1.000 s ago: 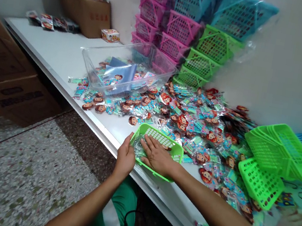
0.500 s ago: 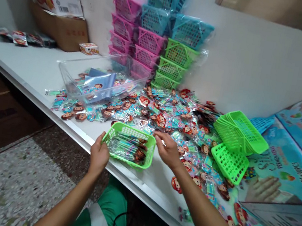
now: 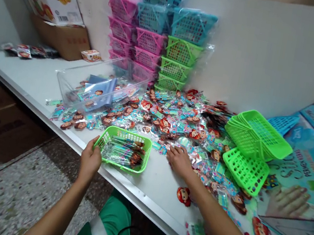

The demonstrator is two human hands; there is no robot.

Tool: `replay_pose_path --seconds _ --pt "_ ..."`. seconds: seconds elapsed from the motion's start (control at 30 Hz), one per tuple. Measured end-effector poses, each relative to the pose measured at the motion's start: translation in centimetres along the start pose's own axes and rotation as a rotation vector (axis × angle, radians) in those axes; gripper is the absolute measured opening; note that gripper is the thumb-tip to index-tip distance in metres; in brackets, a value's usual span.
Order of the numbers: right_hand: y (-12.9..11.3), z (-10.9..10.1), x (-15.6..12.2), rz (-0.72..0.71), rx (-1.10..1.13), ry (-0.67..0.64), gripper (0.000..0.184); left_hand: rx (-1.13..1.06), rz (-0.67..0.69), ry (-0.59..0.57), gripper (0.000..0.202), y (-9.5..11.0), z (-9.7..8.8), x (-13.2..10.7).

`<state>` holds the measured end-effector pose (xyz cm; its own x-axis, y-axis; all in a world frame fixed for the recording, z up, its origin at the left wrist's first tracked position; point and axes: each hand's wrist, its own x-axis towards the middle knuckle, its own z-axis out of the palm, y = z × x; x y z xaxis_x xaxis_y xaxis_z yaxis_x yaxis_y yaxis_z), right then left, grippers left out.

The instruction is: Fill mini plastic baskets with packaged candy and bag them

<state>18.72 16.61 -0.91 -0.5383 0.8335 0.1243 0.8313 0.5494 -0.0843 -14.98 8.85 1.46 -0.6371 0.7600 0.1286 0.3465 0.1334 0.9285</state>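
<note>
- At the near edge of the white table (image 3: 160, 183), a green mesh basket (image 3: 147, 154) stands, touched at its left end by the left hand (image 3: 91, 159).
- Left hand's grip: closed on the basket's rim, the thumb lying along the end wall.
- Inside the basket, cartoon-figure packets (image 3: 122, 152) in clear wrapping lie side by side, their brown-haired ends toward the right.
- Right hand (image 3: 179, 161): palm down, just right of the basket and apart from it, at the near border of a spread heap of similar packets (image 3: 168, 123); whether its grip has a packet cannot be told.
- Nearer the table edge, one red-haired figure (image 3: 183, 196) lies apart from the heap.
- Behind the basket, a clear plastic tub (image 3: 68, 83) contains more packets and a blue printed sheet (image 3: 100, 91).
- Against the wall, pink baskets (image 3: 150, 41), blue baskets (image 3: 193, 26) and green baskets (image 3: 181, 51) stand stacked in clear film.
- On the right, nested green baskets (image 3: 258, 135) lie tilted near a blue printed box (image 3: 302, 171).
</note>
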Motion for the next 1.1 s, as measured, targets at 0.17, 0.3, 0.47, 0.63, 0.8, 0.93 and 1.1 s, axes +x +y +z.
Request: replay_pose_path --seconds 0.17,0.3,0.47,0.63,0.8,0.93,1.1 --pt "0.6 -2.7 -3.1 0.079 0.085 0.101 0.03 -0.089 0.225 0.153 0.052 5.3 -0.3 -5.9" --pt "-2.9 -5.9 -6.2 0.358 0.692 0.229 0.036 -0.487 -0.294 -0.743 0.037 7.8 2.3 -14.5" --pt "-7.9 -7.7 -11.0 0.271 1.198 -0.142 0.041 -1.021 -1.061 -0.801 0.022 6.8 8.3 -16.4" --pt "-4.2 -5.9 -8.3 0.384 0.706 -0.039 0.042 -0.994 -1.009 -0.69 0.024 6.3 9.0 -14.8" --pt "0.6 -3.6 -2.2 0.379 0.009 -0.157 0.044 -0.845 -1.02 -0.779 0.027 5.9 8.0 -15.8" --pt "1.2 -3.9 -2.0 0.346 -0.002 -0.197 0.028 -0.782 -0.996 -0.783 0.018 5.1 7.9 -15.8" --pt "0.3 -6.0 -5.1 0.318 0.27 0.027 0.032 -0.778 -1.007 -0.812 0.012 4.9 8.5 -15.4"
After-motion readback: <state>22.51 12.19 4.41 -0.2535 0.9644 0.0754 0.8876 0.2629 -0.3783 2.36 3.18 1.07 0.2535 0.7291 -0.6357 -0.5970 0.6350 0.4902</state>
